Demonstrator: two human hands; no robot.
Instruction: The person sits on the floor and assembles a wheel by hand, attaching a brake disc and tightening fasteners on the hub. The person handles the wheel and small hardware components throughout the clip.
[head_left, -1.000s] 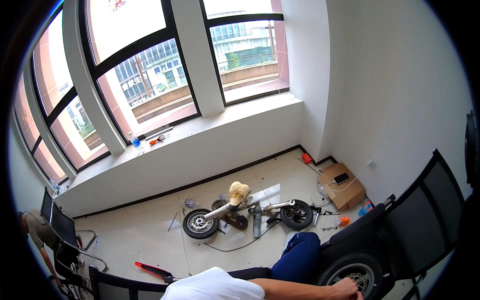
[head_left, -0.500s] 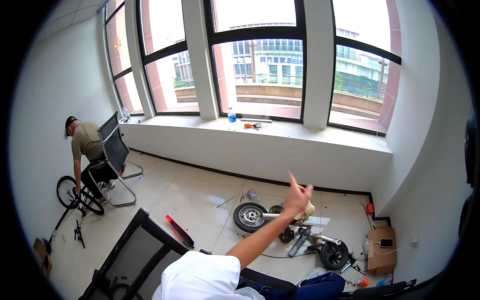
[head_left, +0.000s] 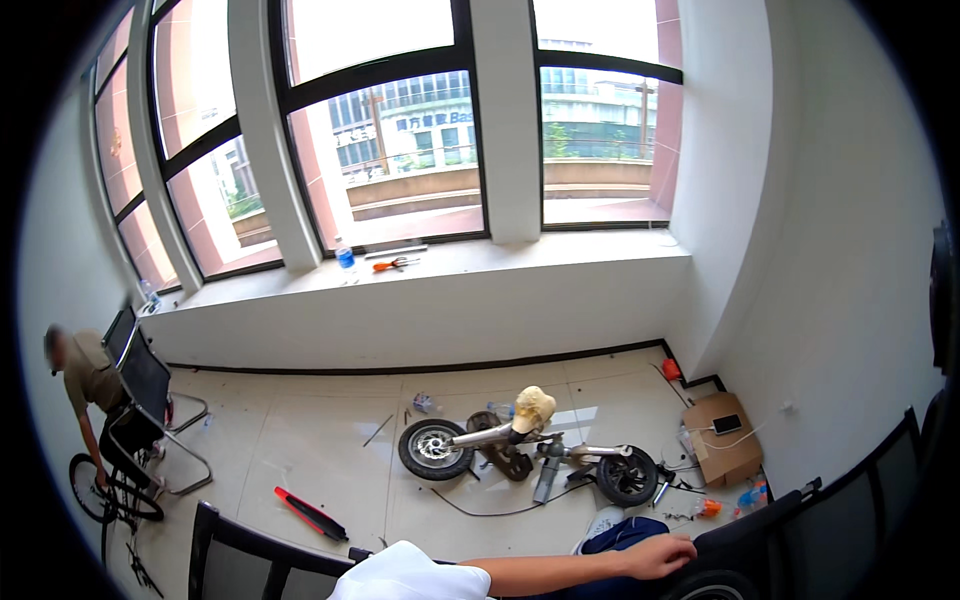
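Far left: we see another person (head_left: 85,375) bent over a bicycle wheel (head_left: 105,492), half lost in the dark fisheye rim beside a black folding chair (head_left: 150,400).
Lower left: we make out a black chair back (head_left: 255,555), cut off by the bottom edge, and a red-and-black tool (head_left: 310,513) flat on the floor tiles (head_left: 300,440).
Middle: we see a small dismantled scooter (head_left: 525,455) lying on the floor, a pale cap (head_left: 535,408) on its frame; the small parts around it are too tiny to name.
Left hand: we cannot find it anywhere.
Right hand (head_left: 655,556): our forearm stretches rightward along the bottom edge; the fingers curl loosely, palm down, resting on a dark tyre (head_left: 715,582) that is mostly cut off, gripping nothing that we can see.
Right: a cardboard box (head_left: 722,440) carries a phone (head_left: 727,424).
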